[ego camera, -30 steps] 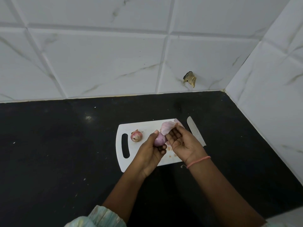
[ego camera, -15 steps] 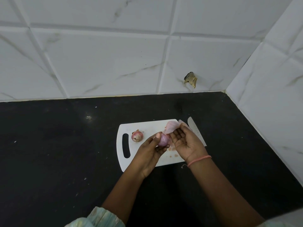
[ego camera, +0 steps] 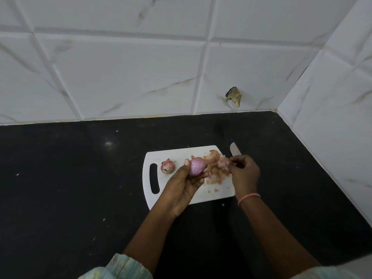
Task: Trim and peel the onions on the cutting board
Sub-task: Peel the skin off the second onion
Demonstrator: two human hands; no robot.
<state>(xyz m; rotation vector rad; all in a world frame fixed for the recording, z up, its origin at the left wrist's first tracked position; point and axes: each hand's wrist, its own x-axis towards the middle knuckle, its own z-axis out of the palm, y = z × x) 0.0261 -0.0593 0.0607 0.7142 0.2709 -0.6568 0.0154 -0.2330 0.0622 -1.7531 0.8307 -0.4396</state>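
Sleeve [ego camera: 118,267]: pale green cloth at the near edge of the view, nearer than the cutting board, on the left forearm.
Table [ego camera: 70,188]: black surface that carried the cutting board; pale specks lay scattered on it.
Wristband [ego camera: 248,198]: pink band on the right wrist, at the near right corner of the cutting board.
Left hand [ego camera: 182,183]: above the cutting board's middle, grip curled round the peeled onion, thumb laid along its left side.
Right hand [ego camera: 243,174]: over the cutting board's right edge, grip pinched together on a thin scrap of skin [ego camera: 228,160].
Peeled onion [ego camera: 196,166]: purple and smooth, held in the left hand above the cutting board.
Unpeeled onion [ego camera: 167,166]: resting on the cutting board, just right of its handle slot.
Peel pile [ego camera: 216,168]: loose skins on the right half of the cutting board.
Cutting board [ego camera: 181,153]: white, handle slot at its left end.
Knife [ego camera: 235,149]: only the blade tip showed, just beyond the cutting board's far right corner.
Wall [ego camera: 141,77]: white tiles behind the cutting board.
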